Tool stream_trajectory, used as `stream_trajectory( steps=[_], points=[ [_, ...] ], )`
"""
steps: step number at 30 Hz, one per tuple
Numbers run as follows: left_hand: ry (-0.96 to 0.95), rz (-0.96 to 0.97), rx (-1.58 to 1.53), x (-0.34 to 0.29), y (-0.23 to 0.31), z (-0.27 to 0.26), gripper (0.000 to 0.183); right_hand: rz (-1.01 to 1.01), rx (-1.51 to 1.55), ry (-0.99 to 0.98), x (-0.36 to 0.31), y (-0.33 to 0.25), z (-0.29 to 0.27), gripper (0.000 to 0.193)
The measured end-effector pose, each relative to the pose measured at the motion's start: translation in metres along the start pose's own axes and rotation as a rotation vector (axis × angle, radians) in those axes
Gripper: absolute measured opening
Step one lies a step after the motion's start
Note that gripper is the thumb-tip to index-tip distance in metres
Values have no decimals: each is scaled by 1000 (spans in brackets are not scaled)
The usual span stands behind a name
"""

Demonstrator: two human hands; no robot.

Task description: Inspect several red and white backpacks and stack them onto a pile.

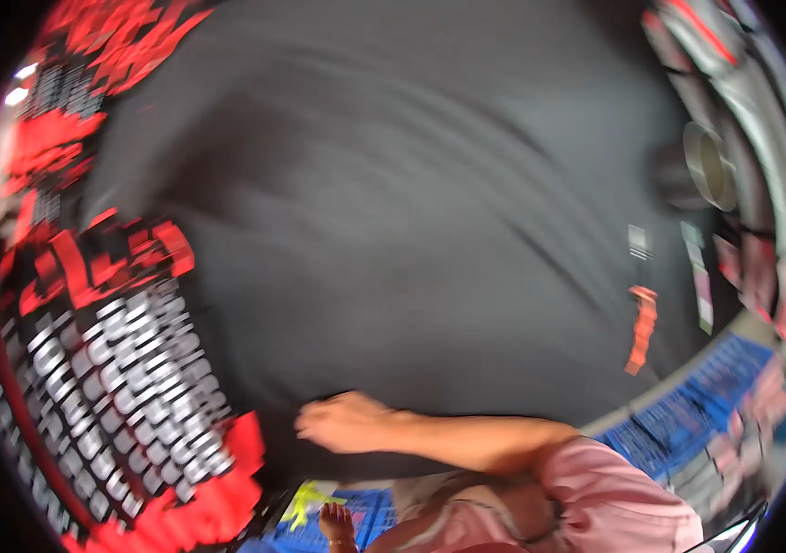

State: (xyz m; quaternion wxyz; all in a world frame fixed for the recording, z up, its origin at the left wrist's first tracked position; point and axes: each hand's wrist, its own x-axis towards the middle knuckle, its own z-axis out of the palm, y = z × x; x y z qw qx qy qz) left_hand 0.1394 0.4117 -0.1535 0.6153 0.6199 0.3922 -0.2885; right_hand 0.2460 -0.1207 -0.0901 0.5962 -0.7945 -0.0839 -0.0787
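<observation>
My right hand (344,422) is over the near left part of a wide black surface (393,230). Its forearm reaches leftward from a pink sleeve at the lower right. The fingers look curled and close together, somewhat blurred. Whatever they hold, if anything, is hidden. My left hand cannot be made out. To the left of my right hand lie bundles of red and black pieces with rows of white patches (140,369). A small bare limb end with a thin band (338,523) shows at the lower edge, perhaps a foot.
An orange-red strip (641,332) lies on the right, below a small whitish piece (639,241). Close by are a green-and-pink strip (700,286) and a round ring like a tape roll (710,167). Grey bundles line the right rim. Blue pieces (702,392) sit at the lower right.
</observation>
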Motion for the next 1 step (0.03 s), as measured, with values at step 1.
stream_trajectory(
  steps=[1],
  points=[
    [-86, -104, 21, 35, -32, 23, 36, -69, -44, 52, -2, 11, 17, 10]
  ],
)
